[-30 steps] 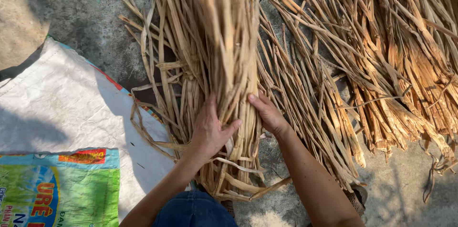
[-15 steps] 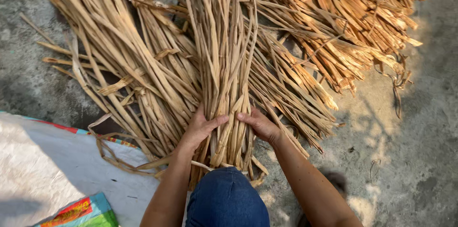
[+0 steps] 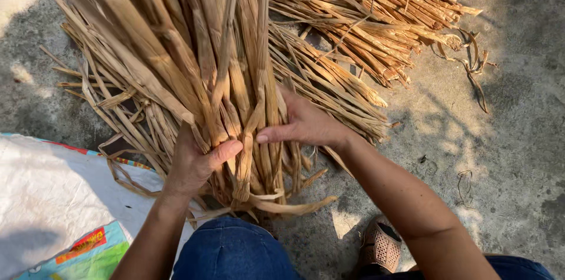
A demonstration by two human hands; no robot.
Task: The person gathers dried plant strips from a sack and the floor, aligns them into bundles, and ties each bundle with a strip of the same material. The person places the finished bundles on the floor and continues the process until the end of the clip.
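- We take the raised bundle of long, dry, tan reed strips (image 3: 194,74) as our landmark; it stands tilted above the grey concrete floor (image 3: 518,139), its lower ends gathered just above our blue-denim knee (image 3: 232,250).
- Our left hand (image 3: 197,162) wraps the bundle's lower left side, thumb lying across the front of the strips; its grip is closed around them.
- Our right hand (image 3: 303,124) presses against the bundle's right side, fingers tucked behind and among the strips and thumb pointing left toward the other thumb; its grip is pressed on the strips, though we cannot see how far the hidden fingers close.
- Beneath and behind the bundle, a loose flat heap of the same tan strips (image 3: 329,80) fans out on the floor, and a second, more orange-brown heap of dried strips (image 3: 382,15) lies beyond it to the upper right.
- Left of the bundle's base lies a white woven plastic sack with a green and orange printed patch (image 3: 53,197).
- Right of the bundle's base, a tan perforated shoe (image 3: 379,247) rests on the floor.
- We judge the step in hand to be gathering and evening the strips into one handful; the next move calls for a firm squeeze low on the bundle, so loose ends do not slip out.
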